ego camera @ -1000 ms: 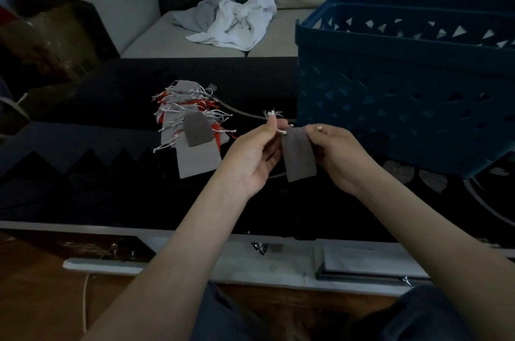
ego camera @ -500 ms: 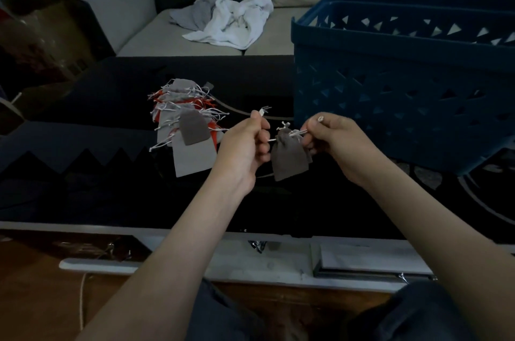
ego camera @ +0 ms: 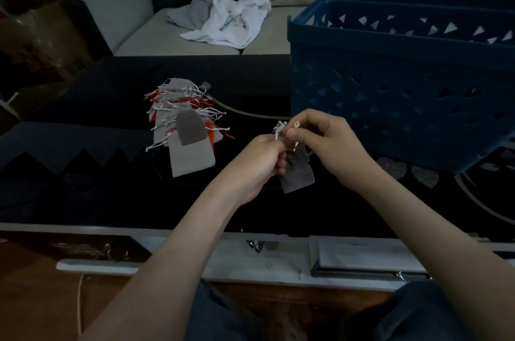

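A small dark grey drawstring pouch (ego camera: 298, 176) hangs above the black table (ego camera: 83, 187) between my two hands. My left hand (ego camera: 259, 165) grips the pouch's gathered neck, its fingers curled round it. Just above it, my right hand (ego camera: 326, 142) pinches the white drawstring ends (ego camera: 280, 127) beside the pouch's mouth. The top of the pouch is hidden behind my fingers.
A pile of grey and orange drawstring pouches (ego camera: 186, 128) lies on the table to the left of my hands. A big blue plastic basket (ego camera: 404, 75) stands at the right. Crumpled white and grey cloths (ego camera: 225, 18) lie on the sofa (ego camera: 139, 20) behind.
The pouch was held flat, then its strings were pulled apart sideways and its mouth drew shut. Now my hands have come close together at the pouch's neck.
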`<move>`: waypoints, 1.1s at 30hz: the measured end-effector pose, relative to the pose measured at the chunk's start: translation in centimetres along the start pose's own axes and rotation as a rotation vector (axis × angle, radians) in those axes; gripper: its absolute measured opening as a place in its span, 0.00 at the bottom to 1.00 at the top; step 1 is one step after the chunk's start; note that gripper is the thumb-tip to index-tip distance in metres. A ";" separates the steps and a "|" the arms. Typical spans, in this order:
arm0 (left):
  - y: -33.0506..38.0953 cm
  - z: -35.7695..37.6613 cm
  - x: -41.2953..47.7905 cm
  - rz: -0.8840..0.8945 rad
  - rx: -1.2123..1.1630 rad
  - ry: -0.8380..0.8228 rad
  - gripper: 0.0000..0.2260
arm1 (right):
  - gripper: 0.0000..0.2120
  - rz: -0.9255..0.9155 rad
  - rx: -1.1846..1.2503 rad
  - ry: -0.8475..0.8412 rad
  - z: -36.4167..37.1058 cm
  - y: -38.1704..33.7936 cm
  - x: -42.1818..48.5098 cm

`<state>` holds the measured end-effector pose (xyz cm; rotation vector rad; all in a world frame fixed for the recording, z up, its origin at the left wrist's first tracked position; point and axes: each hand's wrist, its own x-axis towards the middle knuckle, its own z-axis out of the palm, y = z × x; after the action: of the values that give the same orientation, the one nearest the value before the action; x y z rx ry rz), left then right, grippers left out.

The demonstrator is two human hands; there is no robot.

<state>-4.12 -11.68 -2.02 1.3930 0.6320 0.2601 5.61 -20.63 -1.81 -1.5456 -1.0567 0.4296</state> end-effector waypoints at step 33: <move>0.5 -0.5 -0.6 0.002 -0.175 -0.153 0.13 | 0.17 -0.164 -0.260 -0.025 0.5 0.5 0.0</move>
<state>-4.78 -11.44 -1.40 1.2317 0.4699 0.2029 5.40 -20.35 -2.37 -1.6676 -1.2876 0.2041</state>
